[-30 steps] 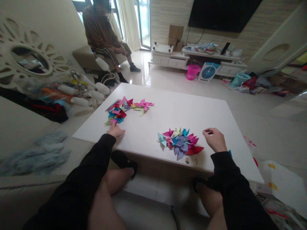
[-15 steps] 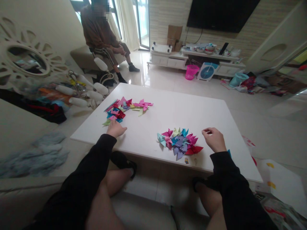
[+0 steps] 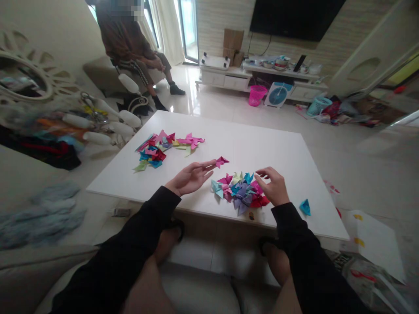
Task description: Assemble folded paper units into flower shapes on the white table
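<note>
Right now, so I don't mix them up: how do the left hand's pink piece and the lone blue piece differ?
The pink piece is held by the left hand; the blue piece rests untouched on the table. The pink piece is close to the right pile; the blue piece sits apart, farther right. The pink piece looks spiky; the blue piece, plainly triangular. Both look like folded paper.

hands: 2 are showing, left hand [image 3: 190,179], right hand [image 3: 273,186] | paper heaps: 2 are lying, left heap [image 3: 153,152], right heap [image 3: 242,194] (pieces are overlapping too much for counting) | separate papers: 2 are showing, pink paper [image 3: 221,162], blue paper [image 3: 305,207] | table [image 3: 248,141]: 1 is standing | baskets: 2 are standing, pink basket [image 3: 257,96], teal basket [image 3: 318,106] | person [image 3: 126,50]: 1 is sitting
</note>
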